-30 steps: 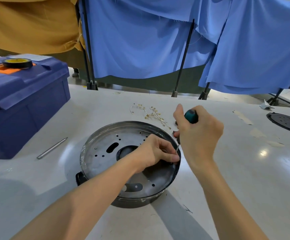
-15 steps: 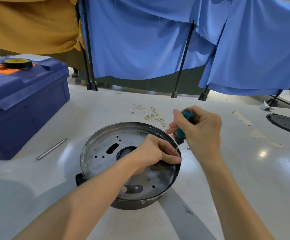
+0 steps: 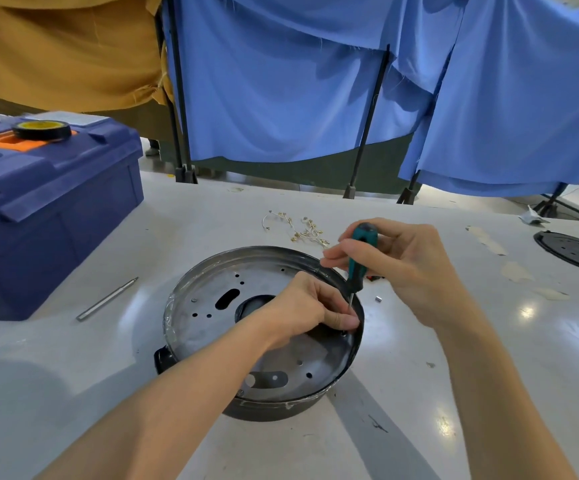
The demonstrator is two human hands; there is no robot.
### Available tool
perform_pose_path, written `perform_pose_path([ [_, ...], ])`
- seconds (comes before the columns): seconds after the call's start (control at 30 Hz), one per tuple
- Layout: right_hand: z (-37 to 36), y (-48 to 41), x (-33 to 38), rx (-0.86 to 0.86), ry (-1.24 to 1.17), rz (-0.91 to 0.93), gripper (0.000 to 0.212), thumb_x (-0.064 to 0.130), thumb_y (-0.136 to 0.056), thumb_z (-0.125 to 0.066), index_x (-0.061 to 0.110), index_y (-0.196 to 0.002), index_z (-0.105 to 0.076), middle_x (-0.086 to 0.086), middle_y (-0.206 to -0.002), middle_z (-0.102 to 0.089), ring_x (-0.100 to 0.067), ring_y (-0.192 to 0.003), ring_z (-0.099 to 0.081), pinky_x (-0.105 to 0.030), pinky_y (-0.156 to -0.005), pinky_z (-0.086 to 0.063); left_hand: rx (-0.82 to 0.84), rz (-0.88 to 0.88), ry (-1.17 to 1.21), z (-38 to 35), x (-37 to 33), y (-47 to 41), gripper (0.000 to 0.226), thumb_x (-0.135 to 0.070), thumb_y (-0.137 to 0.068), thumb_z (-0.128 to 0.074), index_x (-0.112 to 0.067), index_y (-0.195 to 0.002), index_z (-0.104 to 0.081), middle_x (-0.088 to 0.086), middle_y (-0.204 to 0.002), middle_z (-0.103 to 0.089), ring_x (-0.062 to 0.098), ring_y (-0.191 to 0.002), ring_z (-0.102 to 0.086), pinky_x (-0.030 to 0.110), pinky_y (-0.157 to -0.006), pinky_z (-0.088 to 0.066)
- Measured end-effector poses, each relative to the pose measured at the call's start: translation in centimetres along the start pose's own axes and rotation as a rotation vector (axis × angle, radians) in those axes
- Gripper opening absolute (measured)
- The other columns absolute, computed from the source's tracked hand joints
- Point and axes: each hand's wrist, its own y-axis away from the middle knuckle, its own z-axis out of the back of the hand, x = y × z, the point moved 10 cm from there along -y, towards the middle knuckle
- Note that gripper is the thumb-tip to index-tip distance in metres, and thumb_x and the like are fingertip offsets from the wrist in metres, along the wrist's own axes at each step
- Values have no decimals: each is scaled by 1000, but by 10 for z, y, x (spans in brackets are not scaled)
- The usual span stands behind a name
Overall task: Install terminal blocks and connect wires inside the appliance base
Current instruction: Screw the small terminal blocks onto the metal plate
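The round metal appliance base point(image 3: 211, 299) lies on the white table, its perforated floor facing up. My left hand point(image 3: 305, 306) reaches inside near the right rim, fingers curled and pinching something small that I cannot make out. My right hand point(image 3: 405, 268) grips a teal-handled screwdriver point(image 3: 359, 261), held nearly upright, with its thin shaft running down to the spot by my left fingertips. A loose bundle of pale wires with brass terminals point(image 3: 298, 228) lies on the table just behind the base.
A blue toolbox point(image 3: 45, 216) with a roll of black tape point(image 3: 42, 129) on its lid stands at the left. A metal rod point(image 3: 108, 299) lies beside the base. A small metal piece point(image 3: 378, 299) lies right of the rim. A black perforated plate point(image 3: 575, 251) sits far right.
My right hand has shifted its grip: the fingers now wrap the screwdriver handle lower and the handle top shows. The left hand stays at the same spot inside the base.
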Motion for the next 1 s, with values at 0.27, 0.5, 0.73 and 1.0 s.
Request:
perform_pose_path([
  [0.27,29,32,12,-843,564,85,30,30,-85,-74,4,-72,-65,14,-47,-52,10,-45,-56,-9,-59,-48,-39,7,7,0,0,-2,9,-13,-73,-82,-15,-69,-74,7,-73,-70,15,-74,-59,30,-83,-48],
  [0.5,3,-5,7,-26,97,-58,28,24,-90,-65,15,-117,-66,4,-100,-76,-17,-87,-74,-53,-77,-58,22,-25,12,-3,-1,-2,19,-2,-76,-77,-16,-64,-72,4,-70,-70,10,-70,-61,18,-73,-47],
  [0.73,13,10,9,-441,180,99,16,19,-89,-70,12,-75,-68,0,-63,-71,-14,-59,-72,-35,-63,-59,2,-29,28,0,-2,-1,16,-7,-67,-85,-19,-65,-75,-1,-68,-71,8,-68,-63,18,-72,-50],
  [1.0,6,5,8,-430,243,13,25,35,-84,-73,11,-78,-68,-1,-61,-69,-16,-60,-71,-25,-63,-55,-5,-35,-9,-3,0,-3,20,-2,-73,-80,-18,-63,-73,-6,-64,-70,7,-62,-63,18,-67,-50],
])
